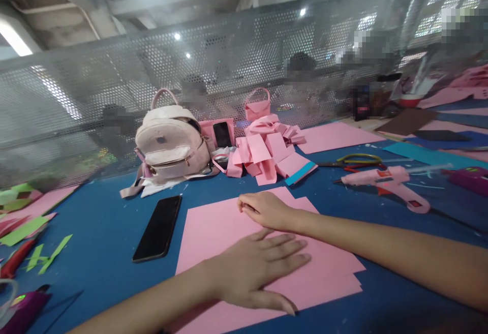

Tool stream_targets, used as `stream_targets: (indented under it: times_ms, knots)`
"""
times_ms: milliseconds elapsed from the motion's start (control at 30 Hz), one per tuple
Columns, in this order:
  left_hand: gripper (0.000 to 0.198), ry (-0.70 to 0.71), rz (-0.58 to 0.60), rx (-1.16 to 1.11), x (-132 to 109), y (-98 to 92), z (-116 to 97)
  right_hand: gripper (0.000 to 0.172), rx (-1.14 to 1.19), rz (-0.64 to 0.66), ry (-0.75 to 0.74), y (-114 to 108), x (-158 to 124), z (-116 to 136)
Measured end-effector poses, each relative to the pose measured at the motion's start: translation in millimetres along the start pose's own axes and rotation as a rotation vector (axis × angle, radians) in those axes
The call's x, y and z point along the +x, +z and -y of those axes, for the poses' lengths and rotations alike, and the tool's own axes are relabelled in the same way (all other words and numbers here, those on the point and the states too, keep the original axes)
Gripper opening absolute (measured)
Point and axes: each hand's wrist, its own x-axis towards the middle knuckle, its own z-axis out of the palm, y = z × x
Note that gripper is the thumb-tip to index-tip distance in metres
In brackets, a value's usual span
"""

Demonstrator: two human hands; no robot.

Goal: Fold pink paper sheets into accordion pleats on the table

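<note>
Sheets of pink paper [208, 222] lie slightly fanned on the blue table in front of me. My left hand [255, 268] rests flat on them, palm down, its fingers spread to the right. Just beyond it, my right hand [267, 209] sits near the far edge of the sheets with its fingers curled in. Whatever those fingers may hold is hidden. A black phone [158, 228] lies to the left of the paper.
Behind the paper stand a pale backpack [171, 138] and a heap of pink paper pieces [263, 151] with a small pink paper bag [257, 110]. At right lie a pink glue gun [392, 181] and scissors [354, 161]. Green strips [55, 255] lie left.
</note>
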Motion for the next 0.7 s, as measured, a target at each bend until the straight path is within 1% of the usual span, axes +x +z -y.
stream_targets:
  times_ms: [33, 133, 167, 233, 367, 467, 567, 633, 700]
  knots:
    - [0.077, -0.048, 0.005, 0.013, -8.0, -0.6, 3.0, 0.021, 0.026, 0.006, 0.018, -0.7, 0.6, -0.2]
    - [0.076, -0.277, -0.025, 0.067, -26.2, 0.4, 8.7, 0.030, 0.106, 0.040, 0.058, -5.9, 2.0, -0.4]
    - [0.074, -0.346, -0.049, 0.082, -30.2, 0.9, 9.2, 0.032, 0.123, 0.050, 0.067, -9.5, 2.0, -0.1]
    - [0.070, -0.442, -0.091, 0.089, -35.9, 0.5, 8.8, 0.030, 0.126, 0.056, 0.081, -20.8, 0.7, 1.4]
    - [0.068, -0.515, -0.133, 0.026, -45.9, -9.1, 10.4, 0.017, 0.014, 0.052, 0.136, -54.1, -11.3, 5.9]
    - [0.065, -0.557, -0.206, -0.007, -53.0, -19.4, 17.0, 0.012, -0.097, 0.114, 0.229, -73.7, -27.1, 8.5]
    - [0.053, -0.603, -0.309, -0.056, -53.6, -25.9, 26.9, 0.021, -0.172, 0.157, 0.308, -80.2, -39.8, 10.0]
    - [0.044, -0.632, -0.362, -0.095, -49.5, -28.0, 34.7, 0.029, -0.197, 0.177, 0.340, -79.4, -43.3, 11.0]
    - [0.038, -0.658, -0.391, -0.133, -43.5, -29.7, 42.3, 0.035, -0.192, 0.210, 0.361, -77.2, -42.9, 12.2]
